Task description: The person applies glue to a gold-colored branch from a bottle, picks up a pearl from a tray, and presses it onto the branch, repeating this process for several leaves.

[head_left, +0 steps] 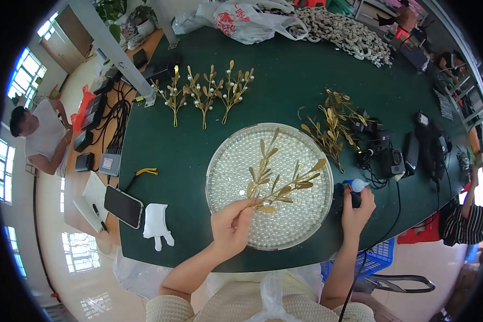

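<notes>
My left hand (pixel 232 224) is closed on the stem of a gold leaf branch (pixel 288 189), pinched between thumb and fingers. One white pearl sits low on the branch, near my fingertips. Beneath it lies a round tray (pixel 212 212) filled with clear or pearly beads (pixel 284 231). Right of the tray, my right hand (pixel 358 212) grips a small blue bottle (pixel 354 186) with a pale cap, at table level; whether the bottle touches the table I cannot tell. At the back left lie three gold branches (pixel 204 97) with pearls on them.
A pile of gold branches (pixel 335 126) lies beyond the tray on the right, beside black adapters and cables (pixel 394 161). On the left are a phone (pixel 123 206), a white glove (pixel 158 225) and yellow-handled tweezers or pliers (pixel 146 172). Plastic bags (pixel 247 21) sit at the back.
</notes>
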